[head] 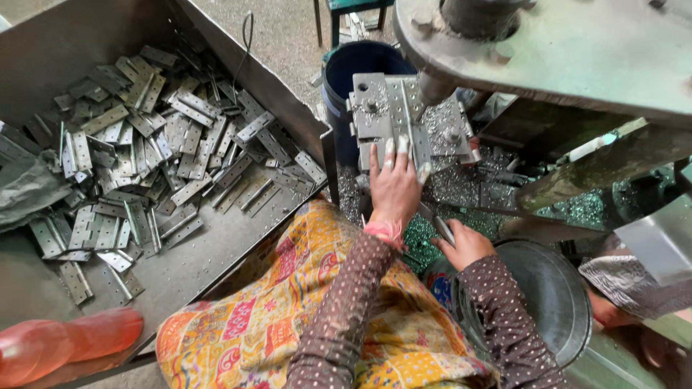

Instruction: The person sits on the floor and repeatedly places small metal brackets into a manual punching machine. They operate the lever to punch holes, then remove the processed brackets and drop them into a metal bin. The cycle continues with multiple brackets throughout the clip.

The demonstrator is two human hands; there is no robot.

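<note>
Lying heaped across the upper left of the frame, in a big metal tray: flat steel hinge plates, judged stiff, light singly, sharp-edged, best pinched by the long edges. Sitting at upper centre under the press head: the die block. Pressing there with fingers spread flat on a plate: left hand. Curling narrowly around another small plate at lower centre: right hand.
</note>
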